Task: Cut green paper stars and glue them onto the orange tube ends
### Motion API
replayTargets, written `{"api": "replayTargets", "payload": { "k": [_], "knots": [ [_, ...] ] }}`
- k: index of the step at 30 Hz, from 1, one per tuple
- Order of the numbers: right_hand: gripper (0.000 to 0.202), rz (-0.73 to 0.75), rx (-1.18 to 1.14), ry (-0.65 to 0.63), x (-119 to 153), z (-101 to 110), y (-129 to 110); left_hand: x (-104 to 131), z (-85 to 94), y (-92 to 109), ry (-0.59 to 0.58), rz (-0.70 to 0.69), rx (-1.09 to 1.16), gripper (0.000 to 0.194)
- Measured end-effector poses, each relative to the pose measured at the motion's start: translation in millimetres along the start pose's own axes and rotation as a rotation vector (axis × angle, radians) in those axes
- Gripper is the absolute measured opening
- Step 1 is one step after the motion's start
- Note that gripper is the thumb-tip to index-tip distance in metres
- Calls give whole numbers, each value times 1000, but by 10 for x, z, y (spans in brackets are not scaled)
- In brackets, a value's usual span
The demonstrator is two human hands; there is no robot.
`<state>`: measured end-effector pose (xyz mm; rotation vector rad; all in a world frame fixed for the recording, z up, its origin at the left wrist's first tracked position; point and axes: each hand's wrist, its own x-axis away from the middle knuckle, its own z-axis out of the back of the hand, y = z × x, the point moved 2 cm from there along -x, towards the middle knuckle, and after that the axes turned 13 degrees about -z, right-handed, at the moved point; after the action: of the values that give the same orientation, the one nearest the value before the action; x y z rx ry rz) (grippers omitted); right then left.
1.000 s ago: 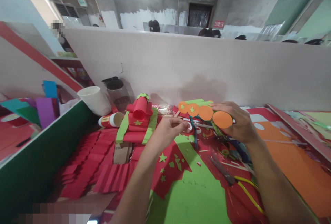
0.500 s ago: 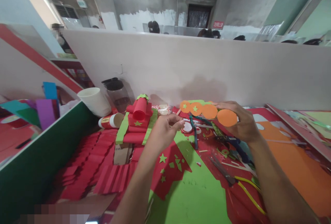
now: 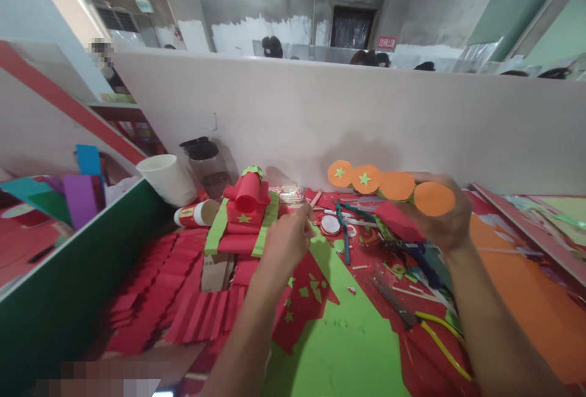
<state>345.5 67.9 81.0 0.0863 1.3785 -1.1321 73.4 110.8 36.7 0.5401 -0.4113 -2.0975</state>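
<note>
My right hand is closed round the end of a paper craft piece, a row of orange paper discs held in the air. Green stars sit on its two leftmost discs, and a red flap shows beneath it. To the left, my left hand is closed in a pinch above the green sheet; whatever its fingertips hold is hidden. Beside it stands a red paper model with green strips and a star. A red sheet with cut green stars lies under my left forearm.
Yellow-handled scissors, teal-handled pliers and paper scraps lie at the right. Pleated red paper, a white cup and a dark-lidded bottle are at left. A white partition stands behind.
My right hand has moved right with the row of discs, which is turned so the red flap shows. My left hand has moved slightly left and down, its fingers curled tighter.
</note>
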Motion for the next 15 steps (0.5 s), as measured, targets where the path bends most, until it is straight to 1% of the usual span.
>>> {"api": "replayTargets", "payload": {
  "k": [2, 5, 7, 8, 9, 10, 12, 13, 15],
  "knots": [
    [40, -2, 15, -22, -3, 2, 13, 7, 5, 9, 4, -7, -29, 26],
    [36, 5, -14, -137, -9, -4, 22, 2, 21, 16, 35, 6, -79, 33],
    [34, 18, -35, -224, -15, -8, 24, -7, 42, 29, 84, 26, -105, 26],
    [34, 32, -30, -264, -17, -10, 24, -10, 57, 43, 124, 31, -118, 18],
    [35, 47, -12, -298, -20, -11, 24, -10, 75, 62, 171, 20, -127, 15],
    [36, 61, 12, -327, -23, -12, 24, -9, 91, 87, 217, -10, -130, 21],
    [38, 84, 54, -373, -26, -14, 27, 1, 117, 148, 300, -130, -108, 37],
    [40, 89, 67, -390, -28, -17, 29, 9, 126, 180, 338, -214, -84, 40],
    [42, 94, 77, -419, -29, -24, 32, 27, 132, 232, 404, -396, -37, 38]
  ]
}}
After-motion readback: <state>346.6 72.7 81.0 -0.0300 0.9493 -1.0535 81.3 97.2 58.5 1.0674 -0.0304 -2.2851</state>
